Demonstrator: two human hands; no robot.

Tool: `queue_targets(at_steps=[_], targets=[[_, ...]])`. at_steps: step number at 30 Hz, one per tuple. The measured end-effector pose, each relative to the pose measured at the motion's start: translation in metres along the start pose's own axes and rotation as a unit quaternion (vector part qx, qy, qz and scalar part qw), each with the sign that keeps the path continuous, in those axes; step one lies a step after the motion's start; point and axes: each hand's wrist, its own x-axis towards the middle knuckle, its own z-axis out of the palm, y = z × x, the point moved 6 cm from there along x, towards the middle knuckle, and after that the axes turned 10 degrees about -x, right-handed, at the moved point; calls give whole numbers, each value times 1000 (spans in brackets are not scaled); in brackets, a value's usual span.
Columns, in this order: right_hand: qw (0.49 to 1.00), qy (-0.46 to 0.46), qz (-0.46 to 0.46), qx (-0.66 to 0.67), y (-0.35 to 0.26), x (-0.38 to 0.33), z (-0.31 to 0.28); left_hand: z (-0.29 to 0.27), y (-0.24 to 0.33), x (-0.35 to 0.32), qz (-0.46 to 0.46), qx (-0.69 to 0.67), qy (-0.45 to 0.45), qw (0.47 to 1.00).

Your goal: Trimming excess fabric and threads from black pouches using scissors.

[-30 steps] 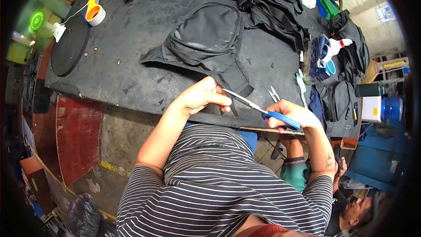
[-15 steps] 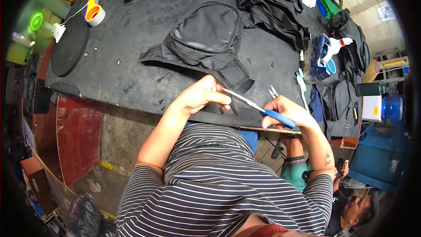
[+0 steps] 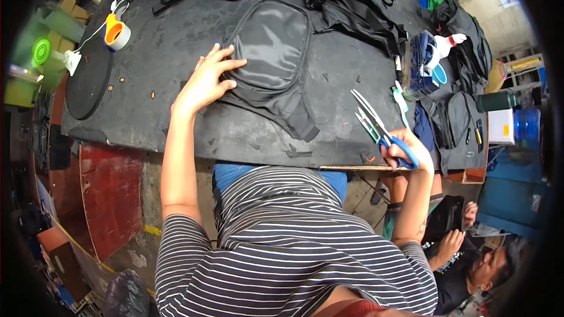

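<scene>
A black backpack piece [image 3: 273, 47] with a shiny front panel and a strap end lies on the dark table before me. My left hand [image 3: 208, 79] rests at its left edge, fingers spread and the tips touching the fabric. Near the table's front edge, my right hand [image 3: 408, 147] grips scissors [image 3: 400, 151] by their blue handles, the blades pointing away from me and to the left. Beside the blades, a small pair of thread snips [image 3: 368, 128] with a green handle lies on the table. Fabric scraps [image 3: 298, 154] are scattered nearby.
Black bags and straps [image 3: 352, 9] are heaped along the far side. At the left stand a tape roll in an orange holder [image 3: 116, 34] and a round black disc [image 3: 88, 85]. A clear bin [image 3: 420, 67] is at the right. Another person [image 3: 470, 267] sits at lower right.
My left hand has moved up and left from the strap end onto the bag's edge, and its fingers have spread. The scissors have swung away from the fabric to the right. The bag has shifted slightly.
</scene>
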Motion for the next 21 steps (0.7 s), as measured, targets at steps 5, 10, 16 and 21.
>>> queue_targets(at_steps=[5, 10, 16, 21], targets=[[997, 45, -30, 57, 23, -9, 8, 8, 28, -3, 147, 198, -47, 968], [981, 136, -43, 134, 40, -14, 16, 33, 42, -17, 216, 236, -23, 947], [977, 129, -13, 172, 50, -5, 48, 62, 75, 1, 163, 137, 159, 964], [984, 90, 43, 149, 63, 11, 90, 77, 79, 17, 46, 7, 159, 986]])
